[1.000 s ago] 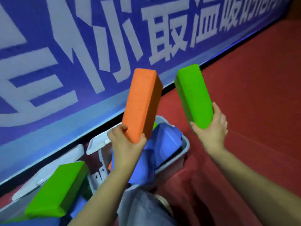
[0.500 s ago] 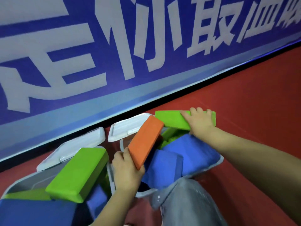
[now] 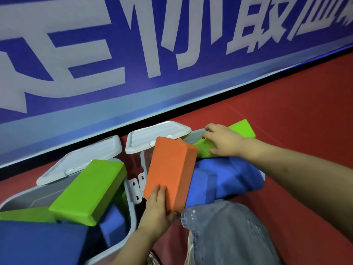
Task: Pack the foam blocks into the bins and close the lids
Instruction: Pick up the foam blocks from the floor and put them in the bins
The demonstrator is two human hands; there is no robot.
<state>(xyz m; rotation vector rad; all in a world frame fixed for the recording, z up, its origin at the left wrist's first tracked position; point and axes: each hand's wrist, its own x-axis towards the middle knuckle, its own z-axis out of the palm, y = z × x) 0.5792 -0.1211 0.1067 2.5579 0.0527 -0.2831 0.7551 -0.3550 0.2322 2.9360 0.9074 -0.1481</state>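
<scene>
Big blue banner (image 3: 133,54) with white lettering fills the backdrop, red floor (image 3: 296,111) running beneath it, and down at its foot sit two grey bins side by side, lids thrown open toward the banner. The left bin (image 3: 131,217) holds blue foam with a green block (image 3: 89,190) lying tilted across the top, well proud of the rim. The right bin (image 3: 264,175) is heaped: blue blocks (image 3: 225,180) bulging over its near edge. Here's the orange block (image 3: 170,175), standing slanted on that pile, the left hand (image 3: 157,211) gripping its lower end with fingers up the face. At the far side, the right hand (image 3: 222,140) lies on a second green block (image 3: 242,128), fingers bent over its near edge, pressing it down.

The danger, I'd say, is overfill. Neither white lid (image 3: 158,137) will seat over blocks riding this high, and foam springs back when released. That slanted orange one could slide off between the bins, and the blue overhang looks ready to spill floorward.
</scene>
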